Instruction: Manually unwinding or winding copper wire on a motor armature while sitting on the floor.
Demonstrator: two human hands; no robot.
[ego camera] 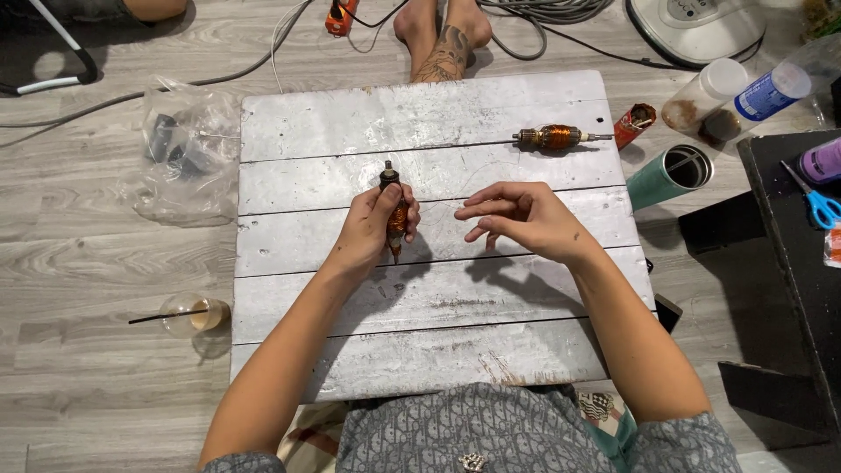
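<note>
My left hand grips a small motor armature with copper winding, held upright over the white plank board; its dark shaft end sticks out above my fingers. My right hand hovers just to the right of it, fingers loosely pinched as if on a thin wire that is too fine to see clearly. A second armature with copper winding and a long shaft lies on the board's far right.
A clear plastic bag lies left of the board. A cup with a straw sits on the floor at left. A green tube, jars and blue scissors are at right. Another person's feet and cables lie beyond.
</note>
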